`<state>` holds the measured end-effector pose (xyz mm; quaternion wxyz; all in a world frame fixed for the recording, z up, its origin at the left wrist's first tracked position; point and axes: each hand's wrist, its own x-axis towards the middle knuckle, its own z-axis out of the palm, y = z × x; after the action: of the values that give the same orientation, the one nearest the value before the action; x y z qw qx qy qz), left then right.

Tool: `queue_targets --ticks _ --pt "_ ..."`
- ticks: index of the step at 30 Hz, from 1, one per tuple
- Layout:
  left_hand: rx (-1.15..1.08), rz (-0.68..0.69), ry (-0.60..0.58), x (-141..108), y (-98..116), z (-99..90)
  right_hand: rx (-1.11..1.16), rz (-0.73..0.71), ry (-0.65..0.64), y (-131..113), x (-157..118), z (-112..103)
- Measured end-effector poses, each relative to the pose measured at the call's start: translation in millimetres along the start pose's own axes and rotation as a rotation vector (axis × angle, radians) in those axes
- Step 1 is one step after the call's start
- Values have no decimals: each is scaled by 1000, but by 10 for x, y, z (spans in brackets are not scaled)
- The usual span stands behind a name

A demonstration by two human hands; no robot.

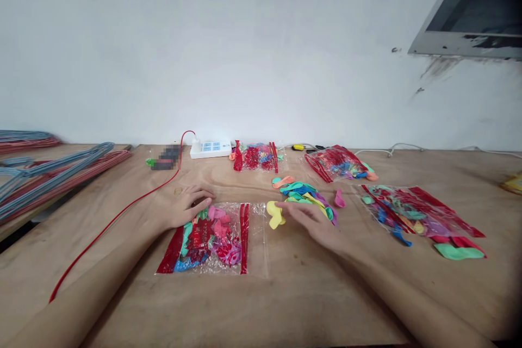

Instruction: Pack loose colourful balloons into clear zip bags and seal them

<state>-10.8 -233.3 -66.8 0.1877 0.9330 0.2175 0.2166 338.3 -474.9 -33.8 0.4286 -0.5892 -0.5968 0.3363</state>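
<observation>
- The left hand (184, 207) lies palm down with its fingers loosely spread, thumb against the upper left edge of the clear bag (244, 239); it does not appear to grip anything.
- Light, even pressure there should suit the thin film, which likely slides or creases easily.
- The right hand (312, 222) reaches with its fingers extended, tips touching the yellow balloons (276, 218), just beyond the bag's right edge; its thumb is hidden, so I cannot tell whether they are pinched.
- Soft finger pads probably work better than nails on such limp rubber.
- Keeping the right wrist low but clear of the loose pile (299, 191) behind it would avoid dragging other balloons across the surface (293, 299).
- The pink balloon (339, 199) lies just beside that pile, easily nudged.
</observation>
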Motion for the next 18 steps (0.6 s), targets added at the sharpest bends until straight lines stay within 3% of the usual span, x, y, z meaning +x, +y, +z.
queue_targets --ticks 3,7,11,18 --pt "-15 4 5 1 -28 18 454 75 -19 -3 21 25" --pt "-22 23 -13 7 -35 18 873 224 -202 -59 27 148" --pt "2 24 -27 8 -31 6 1081 417 -342 -96 29 304" --pt "4 -1 -5 -9 -97 50 1228 608 -399 -150 280 684"
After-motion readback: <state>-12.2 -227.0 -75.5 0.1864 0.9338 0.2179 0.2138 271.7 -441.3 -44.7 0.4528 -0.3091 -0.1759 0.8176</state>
